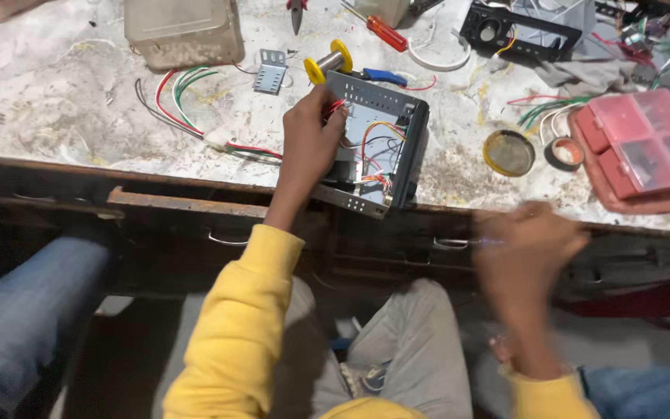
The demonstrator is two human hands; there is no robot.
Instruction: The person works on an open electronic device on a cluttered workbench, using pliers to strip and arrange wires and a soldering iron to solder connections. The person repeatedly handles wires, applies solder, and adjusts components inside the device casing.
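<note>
Left hand (309, 143) closed around open metal chassis (378, 143) at desk (56, 101) edge. Right hand (525, 248) blurred, grip impossible to tell. Pink lidded compartment box (645, 147) far right.

- We only get one view, a head cam looking steeply down from above the seated person.
- It faces the workbench (56, 101), whose front edge runs across the upper half of frame.
- Pretty close in: both sleeves, lap and the floor fill the bottom.
- The bench's far side is cut off up top.
</note>
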